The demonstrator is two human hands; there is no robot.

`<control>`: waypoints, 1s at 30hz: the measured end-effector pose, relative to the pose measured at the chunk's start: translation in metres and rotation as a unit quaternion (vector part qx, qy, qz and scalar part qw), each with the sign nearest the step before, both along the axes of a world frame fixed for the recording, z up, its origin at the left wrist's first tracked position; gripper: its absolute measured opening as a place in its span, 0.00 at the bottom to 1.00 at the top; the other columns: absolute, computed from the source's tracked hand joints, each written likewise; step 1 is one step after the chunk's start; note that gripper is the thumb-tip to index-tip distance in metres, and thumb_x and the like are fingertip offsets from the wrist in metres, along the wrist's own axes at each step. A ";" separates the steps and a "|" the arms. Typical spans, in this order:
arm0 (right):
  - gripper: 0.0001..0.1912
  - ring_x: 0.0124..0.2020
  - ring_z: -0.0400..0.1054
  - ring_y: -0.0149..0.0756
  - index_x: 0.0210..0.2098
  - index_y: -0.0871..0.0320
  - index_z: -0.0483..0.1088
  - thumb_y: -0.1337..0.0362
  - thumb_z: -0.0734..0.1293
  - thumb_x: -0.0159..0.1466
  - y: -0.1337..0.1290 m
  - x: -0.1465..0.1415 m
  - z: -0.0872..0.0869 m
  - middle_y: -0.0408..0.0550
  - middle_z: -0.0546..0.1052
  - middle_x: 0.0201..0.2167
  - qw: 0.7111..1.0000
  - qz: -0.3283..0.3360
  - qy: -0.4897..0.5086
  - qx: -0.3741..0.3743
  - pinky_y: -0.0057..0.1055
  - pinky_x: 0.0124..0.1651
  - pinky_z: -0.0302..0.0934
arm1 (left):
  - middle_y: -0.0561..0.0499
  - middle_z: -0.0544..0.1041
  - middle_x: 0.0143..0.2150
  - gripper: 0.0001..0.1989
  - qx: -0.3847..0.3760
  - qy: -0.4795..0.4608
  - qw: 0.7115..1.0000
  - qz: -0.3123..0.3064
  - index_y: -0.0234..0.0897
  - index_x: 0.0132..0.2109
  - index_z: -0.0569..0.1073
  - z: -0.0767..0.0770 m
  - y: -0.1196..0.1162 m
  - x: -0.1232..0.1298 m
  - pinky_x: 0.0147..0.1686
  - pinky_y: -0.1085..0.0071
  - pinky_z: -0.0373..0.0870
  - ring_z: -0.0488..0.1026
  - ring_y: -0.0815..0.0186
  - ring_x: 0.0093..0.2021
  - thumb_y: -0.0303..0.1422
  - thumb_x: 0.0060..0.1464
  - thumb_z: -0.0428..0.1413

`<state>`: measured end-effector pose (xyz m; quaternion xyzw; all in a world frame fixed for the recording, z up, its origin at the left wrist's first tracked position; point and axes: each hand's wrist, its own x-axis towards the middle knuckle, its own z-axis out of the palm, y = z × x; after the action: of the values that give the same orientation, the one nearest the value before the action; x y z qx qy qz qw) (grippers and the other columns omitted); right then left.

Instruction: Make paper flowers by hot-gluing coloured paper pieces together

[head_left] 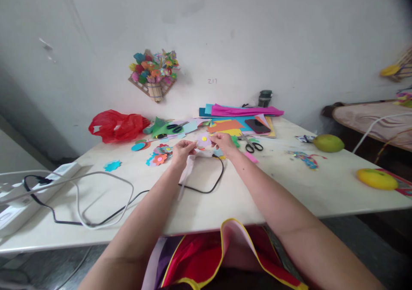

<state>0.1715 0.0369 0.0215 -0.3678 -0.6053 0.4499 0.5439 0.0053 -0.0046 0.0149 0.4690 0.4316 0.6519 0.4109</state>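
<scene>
Pale-lilac paper flower with a round yellow centre (204, 139), no evident long axis, between the hands above mid-surface (225, 206). Left-hand (185, 149) fingers pinch its left edge; right-hand (222, 142) fingers, its right; neither is clearly nearer. Handwritten "217" (212, 81): wall (244, 41), beyond the back edge.

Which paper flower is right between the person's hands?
The yellow-centred lilac flower, between the left hand and the right hand. Others, such as the orange flower and the plain blue flower, lie on the table, left of both hands.
</scene>
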 end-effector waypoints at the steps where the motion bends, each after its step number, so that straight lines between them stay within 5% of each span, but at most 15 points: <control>1: 0.12 0.18 0.62 0.25 0.19 0.60 0.66 0.57 0.68 0.48 0.000 0.000 0.000 0.41 0.68 0.16 1.000 -0.005 0.001 -0.001 0.22 0.18 0.51 | 0.51 0.73 0.20 0.18 0.001 0.002 1.000 -0.001 0.32 0.24 0.68 0.000 -0.001 0.000 0.19 0.75 0.63 0.66 0.73 0.16 0.40 0.33 0.65; 12: 0.12 0.18 0.60 0.25 0.20 0.59 0.67 0.56 0.67 0.50 0.006 0.000 -0.006 0.42 0.69 0.17 1.000 -0.014 0.004 0.020 0.23 0.18 0.49 | 0.48 0.75 0.22 0.20 -0.055 0.026 0.996 -0.064 0.30 0.33 0.68 0.000 0.001 -0.002 0.18 0.74 0.65 0.68 0.70 0.16 0.47 0.46 0.57; 17: 0.12 0.18 0.61 0.25 0.20 0.60 0.69 0.57 0.68 0.50 0.003 -0.001 -0.006 0.42 0.70 0.18 1.000 0.008 -0.015 0.021 0.21 0.17 0.49 | 0.48 0.76 0.27 0.21 -0.046 0.022 0.995 -0.083 0.31 0.37 0.71 0.003 -0.002 -0.002 0.24 0.73 0.69 0.71 0.70 0.22 0.44 0.41 0.61; 21: 0.12 0.16 0.59 0.23 0.19 0.61 0.69 0.57 0.68 0.50 0.000 -0.002 -0.005 0.40 0.68 0.15 0.998 0.022 -0.044 0.025 0.20 0.16 0.49 | 0.49 0.75 0.26 0.20 -0.035 0.031 0.994 -0.102 0.30 0.32 0.73 0.000 -0.001 -0.003 0.27 0.73 0.70 0.73 0.68 0.26 0.43 0.36 0.64; 27: 0.17 0.15 0.63 0.24 0.33 0.60 0.70 0.55 0.71 0.49 -0.009 -0.008 -0.002 0.45 0.75 0.26 0.990 0.125 -0.020 -0.069 0.20 0.10 0.45 | 0.49 0.74 0.22 0.19 -0.018 0.022 0.998 -0.062 0.30 0.28 0.73 -0.002 0.002 -0.004 0.27 0.72 0.70 0.72 0.68 0.23 0.43 0.35 0.64; 30: 0.13 0.13 0.61 0.23 0.26 0.61 0.69 0.58 0.72 0.48 -0.010 -0.010 -0.003 0.43 0.73 0.20 0.983 0.153 -0.050 -0.092 0.19 0.11 0.47 | 0.50 0.74 0.21 0.19 -0.015 0.013 0.999 -0.042 0.30 0.28 0.72 0.001 0.001 -0.004 0.28 0.71 0.70 0.73 0.67 0.24 0.43 0.35 0.64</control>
<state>0.1616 0.0271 0.0183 -0.3415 -0.6368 0.5625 0.4018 0.0013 -0.0036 0.0159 0.4887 0.4266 0.6215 0.4392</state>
